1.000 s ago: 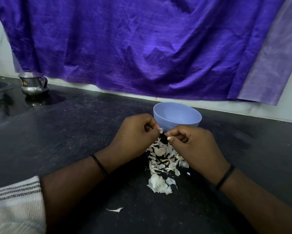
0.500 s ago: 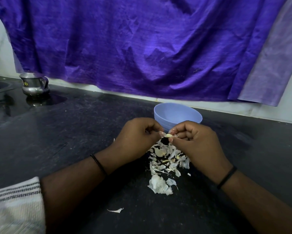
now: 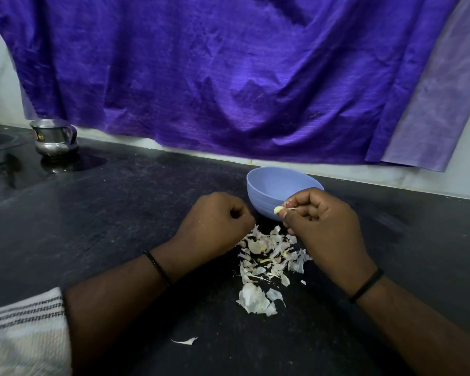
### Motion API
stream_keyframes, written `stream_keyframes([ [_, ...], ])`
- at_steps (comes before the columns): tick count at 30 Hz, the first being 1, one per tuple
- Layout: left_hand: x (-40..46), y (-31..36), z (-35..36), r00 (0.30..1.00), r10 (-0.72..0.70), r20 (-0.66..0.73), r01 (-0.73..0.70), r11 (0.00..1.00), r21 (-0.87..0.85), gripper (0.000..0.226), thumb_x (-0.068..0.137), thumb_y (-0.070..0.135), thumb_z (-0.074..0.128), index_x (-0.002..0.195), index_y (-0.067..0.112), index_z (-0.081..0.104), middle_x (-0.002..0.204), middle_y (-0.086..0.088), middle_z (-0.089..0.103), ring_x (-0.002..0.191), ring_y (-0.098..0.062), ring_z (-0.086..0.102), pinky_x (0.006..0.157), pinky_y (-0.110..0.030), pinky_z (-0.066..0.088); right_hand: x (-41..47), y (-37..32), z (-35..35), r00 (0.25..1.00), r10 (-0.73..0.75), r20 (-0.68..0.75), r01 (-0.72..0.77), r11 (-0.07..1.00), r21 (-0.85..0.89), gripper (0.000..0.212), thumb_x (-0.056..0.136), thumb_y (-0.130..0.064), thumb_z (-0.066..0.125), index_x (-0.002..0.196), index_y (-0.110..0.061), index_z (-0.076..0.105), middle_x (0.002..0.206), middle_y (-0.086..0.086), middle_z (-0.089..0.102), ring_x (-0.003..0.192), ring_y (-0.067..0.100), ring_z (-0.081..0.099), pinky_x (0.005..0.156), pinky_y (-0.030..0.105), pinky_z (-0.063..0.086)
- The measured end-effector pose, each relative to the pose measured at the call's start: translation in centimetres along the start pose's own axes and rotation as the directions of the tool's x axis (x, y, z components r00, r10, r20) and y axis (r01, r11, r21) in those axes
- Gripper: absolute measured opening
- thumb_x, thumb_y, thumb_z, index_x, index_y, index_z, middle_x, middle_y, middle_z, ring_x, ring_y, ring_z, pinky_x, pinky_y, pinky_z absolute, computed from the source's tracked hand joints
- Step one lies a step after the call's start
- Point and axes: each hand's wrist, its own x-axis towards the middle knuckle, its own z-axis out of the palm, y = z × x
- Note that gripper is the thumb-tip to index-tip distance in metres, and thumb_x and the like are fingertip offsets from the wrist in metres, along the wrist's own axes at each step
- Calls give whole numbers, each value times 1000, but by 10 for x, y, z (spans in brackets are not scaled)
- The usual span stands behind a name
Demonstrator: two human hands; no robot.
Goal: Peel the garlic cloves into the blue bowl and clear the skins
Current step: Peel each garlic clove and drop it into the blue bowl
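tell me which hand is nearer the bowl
Right. The right hand, pinching a clove, overlaps the bowl; the left hand sits apart, left of it.

black counter (image 3: 98,240) — blue bowl (image 3: 263,202), garlic skins (image 3: 266,256), steel jug (image 3: 55,137)

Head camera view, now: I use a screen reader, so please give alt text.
The right hand pinches a peeled garlic clove beside a blue bowl; the left hand is curled nearby, above garlic skins on a black counter.
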Motion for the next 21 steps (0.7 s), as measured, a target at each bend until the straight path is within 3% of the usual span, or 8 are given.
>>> stream_keyframes([
  [2,0,0,1,1000,-7,-1,7,1000,19,22,86,32,66,69,19,72,72,7,70,66,-6,65,67,-36,57,3,2,-2,997,-31,-75,29,999,-24,12,82,-15,80,79,-21,70,71,-6,72,66,6,68,66,23,56],
  [5,-1,2,4,1000,-9,21,8,999,50,33,89,40,66,63,21,65,70,7,66,65,-6,63,66,-35,56,11,2,-8,976,-122,-178,104,989,-108,15,82,-14,79,79,-25,69,75,-12,71,69,-1,65,67,10,49],
  [8,-1,2,7,999,-23,39,20,997,75,31,90,40,67,66,20,67,69,7,66,65,-5,63,66,-35,56,26,6,-12,950,-187,-250,148,975,-167,11,84,-12,76,87,-23,75,84,-17,72,79,-1,68,76,8,49],
  [13,-1,2,8,999,-16,45,13,997,70,26,90,35,68,68,21,69,71,8,67,64,-5,63,65,-32,56,41,20,-13,951,-220,-219,171,959,-225,21,92,-7,67,108,-15,77,101,-13,71,97,-2,65,91,9,47],
  [18,1,-1,9,999,-4,44,3,1000,29,13,89,17,65,87,25,75,79,15,66,70,2,62,67,-21,53,39,12,-24,927,-236,-292,191,966,-172,24,90,-5,66,95,-27,72,89,-20,69,83,-7,66,79,8,48],
  [21,1,-2,7,1000,5,26,-5,1000,-5,16,88,14,63,91,24,75,79,14,67,71,0,63,70,-24,54,26,-4,-25,951,-219,-220,201,975,-99,24,88,-1,66,88,-24,72,86,-19,71,78,-6,65,74,8,49],
])
